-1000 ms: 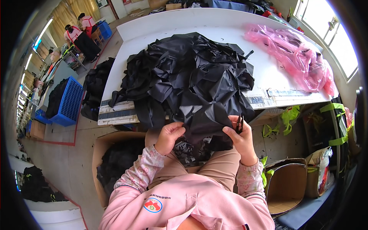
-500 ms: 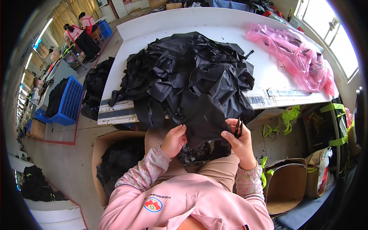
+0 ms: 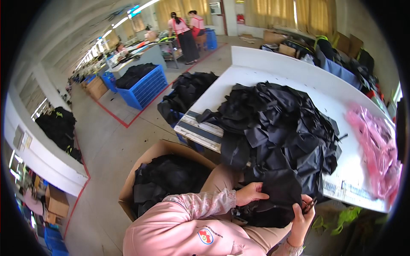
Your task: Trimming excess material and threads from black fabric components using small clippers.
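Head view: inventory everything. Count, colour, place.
Flat table with raised edge: one, white, right of centre
Heaped fabric pieces: uncounted, black, on the table
Handled fabric piece: one, black, between the hands
Small pointed tool: one, dark, in right hand
Crumpled translucent plastic sheeting: one heap, pink, table's right side
Large open cardboard box: one, brown, by the legs, holding black fabric
Large slatted plastic crate: one, blue, upper left
Floor lines: several, red, left
Loose thin strips: several, yellow-green, lower right
Hanging curtains: several, yellow, far wall
Co-workers: at least two, pink tops, upper centre
Distant clutter: too small to count
Left hand: one, bare, cloth's left edge
Right hand: one, bare, cloth's right edge
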Tool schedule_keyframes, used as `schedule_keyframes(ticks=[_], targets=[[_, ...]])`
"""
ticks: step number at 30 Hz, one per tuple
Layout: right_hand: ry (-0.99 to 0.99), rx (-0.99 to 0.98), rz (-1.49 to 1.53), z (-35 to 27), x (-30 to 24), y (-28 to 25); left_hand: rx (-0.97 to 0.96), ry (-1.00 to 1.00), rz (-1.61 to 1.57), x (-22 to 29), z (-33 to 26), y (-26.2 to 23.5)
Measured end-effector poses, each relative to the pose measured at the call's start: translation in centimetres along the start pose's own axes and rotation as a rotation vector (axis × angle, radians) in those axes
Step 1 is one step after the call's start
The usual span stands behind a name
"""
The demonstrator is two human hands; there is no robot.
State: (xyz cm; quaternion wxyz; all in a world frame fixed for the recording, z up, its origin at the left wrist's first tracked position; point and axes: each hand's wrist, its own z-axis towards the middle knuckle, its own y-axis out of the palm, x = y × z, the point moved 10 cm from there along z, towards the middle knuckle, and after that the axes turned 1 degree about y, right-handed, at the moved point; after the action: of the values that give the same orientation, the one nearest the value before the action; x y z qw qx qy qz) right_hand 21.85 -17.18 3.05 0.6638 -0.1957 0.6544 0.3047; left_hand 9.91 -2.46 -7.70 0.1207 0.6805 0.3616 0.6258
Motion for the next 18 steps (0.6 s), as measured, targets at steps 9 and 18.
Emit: schedule_keyframes(ticks=[9,18], targets=[[-0.021,-0.004,-0.013,0.9,0.4,0.1,-0.062,0.050,-0.343,1.4,-0.8,-2.3],[0.002,0.036,-0.107,0.2,-0.5,-0.1,0.052,0.165,-0.234,4.9,-0.7,-2.5]])
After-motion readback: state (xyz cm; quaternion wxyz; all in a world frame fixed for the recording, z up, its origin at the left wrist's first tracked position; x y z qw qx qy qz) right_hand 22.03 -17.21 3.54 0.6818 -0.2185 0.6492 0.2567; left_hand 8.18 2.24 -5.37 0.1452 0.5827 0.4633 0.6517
